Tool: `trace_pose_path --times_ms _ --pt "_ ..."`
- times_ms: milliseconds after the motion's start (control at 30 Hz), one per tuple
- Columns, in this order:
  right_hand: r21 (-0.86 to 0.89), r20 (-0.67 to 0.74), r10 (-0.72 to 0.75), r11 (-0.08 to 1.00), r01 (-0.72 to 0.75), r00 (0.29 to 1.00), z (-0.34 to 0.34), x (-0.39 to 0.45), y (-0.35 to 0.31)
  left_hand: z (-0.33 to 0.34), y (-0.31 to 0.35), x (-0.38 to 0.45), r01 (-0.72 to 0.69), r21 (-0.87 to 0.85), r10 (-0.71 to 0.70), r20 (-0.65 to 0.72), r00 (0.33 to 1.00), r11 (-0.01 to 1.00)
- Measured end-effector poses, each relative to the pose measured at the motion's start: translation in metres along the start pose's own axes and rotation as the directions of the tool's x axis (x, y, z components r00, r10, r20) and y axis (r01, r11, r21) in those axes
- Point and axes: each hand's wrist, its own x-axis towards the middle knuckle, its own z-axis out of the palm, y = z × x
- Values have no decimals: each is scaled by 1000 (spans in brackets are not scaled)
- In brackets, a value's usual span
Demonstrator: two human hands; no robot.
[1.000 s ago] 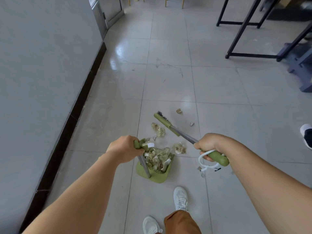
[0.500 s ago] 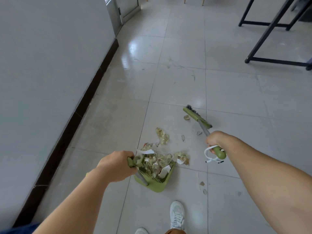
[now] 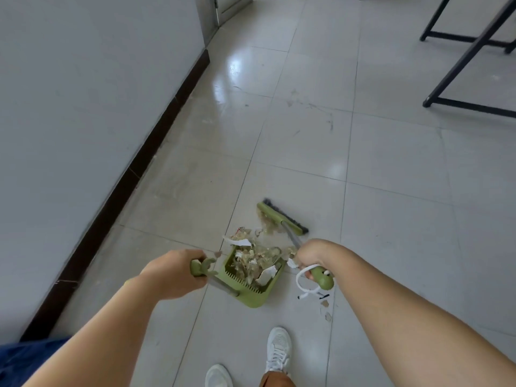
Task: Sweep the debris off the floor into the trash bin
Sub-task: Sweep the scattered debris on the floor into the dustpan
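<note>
Fingers of right hand grip broom (debris fills dustpan).

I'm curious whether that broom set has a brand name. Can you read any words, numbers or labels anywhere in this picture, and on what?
None can be read.
Green dustpan: no lettering shows.
Broom head: no lettering shows.
White paper scraps in the dustpan: no print can be made out.
Broom handle end: small dark marks, too small to read.

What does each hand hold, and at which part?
Left hand grips the green plastic dustpan by its handle top; right hand grips the green long-handled broom near its handle end.
</note>
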Motion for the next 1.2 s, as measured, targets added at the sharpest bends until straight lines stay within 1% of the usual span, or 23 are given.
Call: trace_pose_path --times_ms 100,233,300,400,500,567,667,800,867,1000,1100,1200 --pt "-38 3 57 998 -56 998 -19 -25 8 -1 5 -7 -19 -5 19 4 1000 1000" --pt "-4 -84 62 998 -63 995 -29 -36 9 4 5 -24 -31 -37 32 5 999 999" --pt "-57 -150 31 998 -40 988 -28 -27 1 9 2 -34 -34 -58 34 -12 999 998" --pt "-97 -179 -71 994 55 981 -22 -7 -16 18 -3 -50 -20 -97 18 -28 999 995" --pt "-200 -155 -148 973 116 977 -13 8 -34 28 -10 -63 18 -123 -23 -43 999 992" --pt "-298 -128 -162 947 118 978 -7 18 -43 35 -15 -69 39 -127 -45 -42 998 991" --pt "-513 -117 -160 855 78 980 0 23 -53 42 -20 -74 52 -106 -55 -28 998 993" --pt "-630 -102 -174 774 72 979 7 30 -46 45 -23 -76 72 -101 -76 -27 997 992" --pt "-657 -122 -147 753 31 982 9 32 -42 45 -24 -77 83 -119 -88 -37 995 989" --pt "-658 -192 -111 751 -44 975 6 34 -32 45 -24 -80 83 -133 -88 -36 995 988" --pt "-650 -239 -94 755 -87 967 -6 25 -30 42 -24 -80 80 -134 -87 -43 995 988" --pt "-651 -255 -60 749 -125 965 -25 17 -28 40 -23 -77 68 -122 -73 -38 997 990"
